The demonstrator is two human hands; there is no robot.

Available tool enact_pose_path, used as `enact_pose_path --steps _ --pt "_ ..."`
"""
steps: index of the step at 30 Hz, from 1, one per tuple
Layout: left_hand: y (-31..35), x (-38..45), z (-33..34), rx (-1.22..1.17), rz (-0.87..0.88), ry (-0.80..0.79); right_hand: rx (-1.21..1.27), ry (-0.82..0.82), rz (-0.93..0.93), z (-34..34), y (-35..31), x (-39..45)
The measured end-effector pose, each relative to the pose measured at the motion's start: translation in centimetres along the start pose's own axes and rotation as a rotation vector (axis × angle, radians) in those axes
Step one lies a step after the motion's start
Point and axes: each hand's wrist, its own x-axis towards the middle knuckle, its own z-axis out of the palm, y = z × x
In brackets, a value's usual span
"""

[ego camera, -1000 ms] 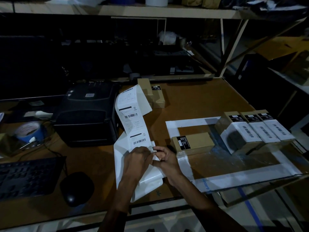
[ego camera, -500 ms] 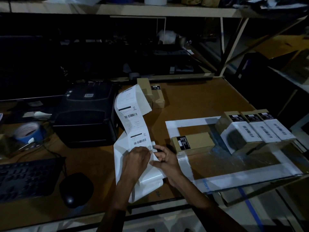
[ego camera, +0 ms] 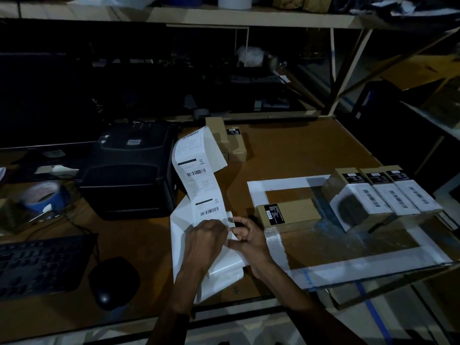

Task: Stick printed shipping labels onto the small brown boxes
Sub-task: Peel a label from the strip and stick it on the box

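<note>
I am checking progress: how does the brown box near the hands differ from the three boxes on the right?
The near box lies alone and bears no white shipping label; the three boxes stand side by side, each with one. All four are brown with a black sticker.

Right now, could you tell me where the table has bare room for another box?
Bare brown top lies between the two back boxes and the three labelled boxes. Some lies inside the white frame, beyond the plain box. It is crowded around the printer, label strip and both hands.
</note>
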Motion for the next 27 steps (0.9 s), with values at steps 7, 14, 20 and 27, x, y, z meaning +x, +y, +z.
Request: enact_pose_path --steps 7,14,20,27 --pt "0.2 0.1 -0.5 -0.119 -0.026 0.048 0.015 0.012 -0.007 0.1 0.4 0.1" --pt "0.2 0.3 -0.7 -0.272 -0.147 0.030 0.025 -0.017 0.002 0.0 0.2 0.1" --pt "1.0 0.5 -1.3 -0.281 -0.180 0.037 0.030 -0.013 0.005 -0.1 0.2 0.1" --pt "1.6 1.1 -2.0 -0.262 -0.322 0.015 0.091 0.006 0.046 0.0 -0.4 0.1"
